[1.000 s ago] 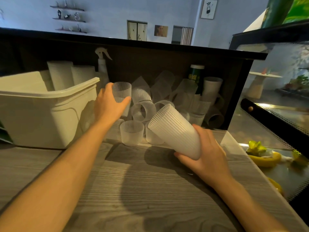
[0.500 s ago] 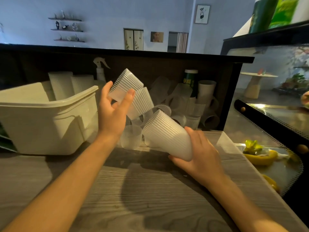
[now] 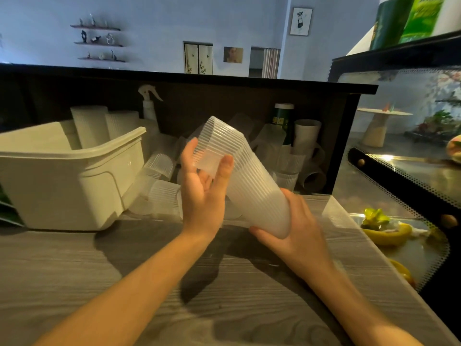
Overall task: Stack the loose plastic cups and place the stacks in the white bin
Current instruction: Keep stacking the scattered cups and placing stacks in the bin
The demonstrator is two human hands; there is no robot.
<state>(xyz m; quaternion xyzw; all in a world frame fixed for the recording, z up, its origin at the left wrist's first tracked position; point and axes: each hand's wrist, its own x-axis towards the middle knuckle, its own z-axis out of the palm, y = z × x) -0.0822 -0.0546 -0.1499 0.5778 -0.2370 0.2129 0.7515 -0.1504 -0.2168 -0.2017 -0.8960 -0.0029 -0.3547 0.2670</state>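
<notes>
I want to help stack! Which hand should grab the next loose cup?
Left. The left hand only steadies the stack near its top, close to the loose cups; the right hand grips its base.

Ribbed translucent cup stack (image 3: 252,181) tilted midair; loose cups (image 3: 159,176) heaped beside white bin (image 3: 74,176).

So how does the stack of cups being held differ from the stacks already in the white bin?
The held stack is tilted, gripped at its base by the right hand; the bin stacks stand upright, untouched. The held stack is above the counter, the others inside the white bin. Both are ribbed translucent plastic.
</notes>
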